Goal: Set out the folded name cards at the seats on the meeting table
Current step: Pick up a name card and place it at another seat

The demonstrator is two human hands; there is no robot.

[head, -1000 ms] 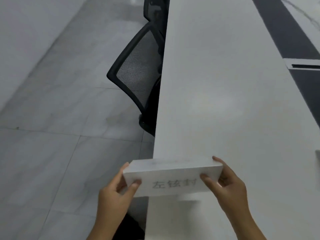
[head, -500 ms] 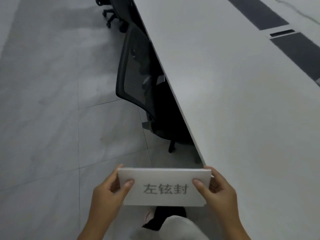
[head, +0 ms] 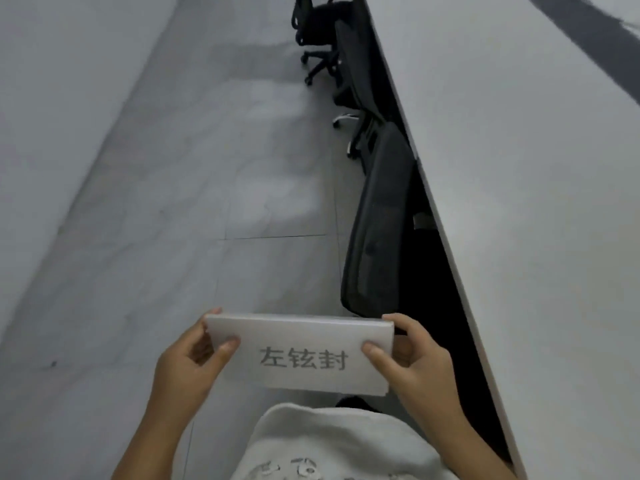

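A stack of white folded name cards (head: 301, 355), the top one printed with three grey characters, is held in front of my body over the floor. My left hand (head: 188, 365) grips its left end and my right hand (head: 419, 362) grips its right end, thumbs on the printed face. The long white meeting table (head: 519, 202) runs along the right side, its edge slanting from the top centre down to the bottom right. The cards are left of the table edge and do not touch it.
A black mesh office chair (head: 377, 230) is pushed under the table edge just ahead of the cards. More black chairs (head: 322, 39) stand farther along. Grey tiled floor (head: 173, 202) fills the left. A dark strip (head: 588, 32) crosses the tabletop at top right.
The view has swung left, away from the tabletop. The cards, still in both hands, have gone from above the table's near edge to over the floor beside it.
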